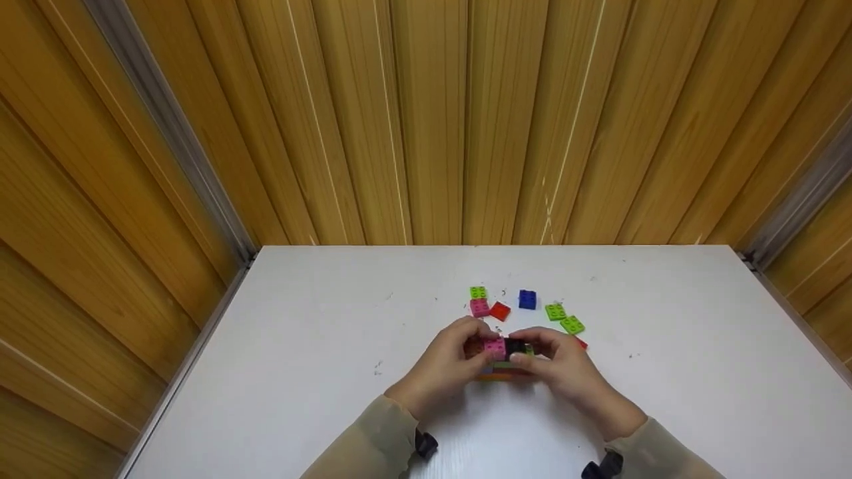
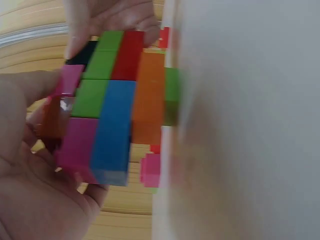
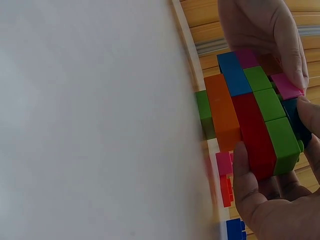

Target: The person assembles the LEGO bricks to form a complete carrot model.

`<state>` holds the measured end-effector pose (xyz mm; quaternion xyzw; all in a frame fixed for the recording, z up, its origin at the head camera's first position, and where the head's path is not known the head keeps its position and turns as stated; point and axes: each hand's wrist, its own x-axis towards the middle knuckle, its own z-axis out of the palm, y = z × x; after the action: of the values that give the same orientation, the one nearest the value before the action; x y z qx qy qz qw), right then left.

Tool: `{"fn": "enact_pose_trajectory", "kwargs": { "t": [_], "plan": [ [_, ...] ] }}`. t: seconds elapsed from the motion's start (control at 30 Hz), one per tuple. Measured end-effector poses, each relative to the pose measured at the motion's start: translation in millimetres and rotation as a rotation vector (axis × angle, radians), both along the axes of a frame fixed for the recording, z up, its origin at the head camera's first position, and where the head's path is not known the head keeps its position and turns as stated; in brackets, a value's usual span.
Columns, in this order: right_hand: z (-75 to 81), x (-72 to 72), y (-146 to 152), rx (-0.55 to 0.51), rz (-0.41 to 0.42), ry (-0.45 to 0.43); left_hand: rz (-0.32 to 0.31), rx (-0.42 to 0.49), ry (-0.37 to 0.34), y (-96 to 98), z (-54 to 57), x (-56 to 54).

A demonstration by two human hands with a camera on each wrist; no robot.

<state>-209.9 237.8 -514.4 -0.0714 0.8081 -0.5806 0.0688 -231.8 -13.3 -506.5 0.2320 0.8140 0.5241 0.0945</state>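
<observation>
Both hands hold a layered stack of toy building bricks point(image 2: 114, 135) low over the table, close to my body. My left hand point(image 1: 436, 366) grips its left end, thumb against a pink brick point(image 1: 494, 348) in the top layer and fingers behind a brown brick point(image 2: 57, 117). At the other end my right hand point(image 1: 569, 369) pinches a black brick point(image 1: 514, 347) on top between thumb and fingers, and one finger touches the red brick point(image 3: 252, 132) below. Under the blue and red layer run an orange brick point(image 3: 222, 112) and a small green brick point(image 3: 205, 115).
Behind the hands lie loose bricks: lime point(image 1: 478, 292), pink point(image 1: 479, 307), red point(image 1: 500, 311), blue point(image 1: 527, 299) and two more lime ones point(image 1: 555, 311). Another red piece point(image 1: 582, 343) is partly hidden by the right hand. Wood-patterned walls point(image 1: 432, 120) border the white table point(image 1: 319, 332).
</observation>
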Motion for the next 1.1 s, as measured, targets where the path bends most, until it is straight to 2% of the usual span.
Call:
{"fn": "enact_pose_trajectory", "kwargs": {
  "t": [0.27, 0.57, 0.83, 1.1],
  "plan": [
    [0.6, 0.8, 0, -0.007, 0.01, 0.019, -0.002, 0.012, -0.016, 0.6, -3.1, -0.8],
    [1.4, 2.1, 0, -0.021, 0.018, 0.032, -0.018, 0.053, 0.035, 0.8, -8.7, -3.9],
    [0.3, 2.4, 0, -0.014, 0.009, 0.007, -0.014, 0.054, -0.011, 1.0, -11.3, -5.6],
    [0.0, 0.7, 0, -0.004, 0.02, 0.029, -0.02, 0.063, -0.005, 0.1, -11.2, -7.3]
  ]
}}
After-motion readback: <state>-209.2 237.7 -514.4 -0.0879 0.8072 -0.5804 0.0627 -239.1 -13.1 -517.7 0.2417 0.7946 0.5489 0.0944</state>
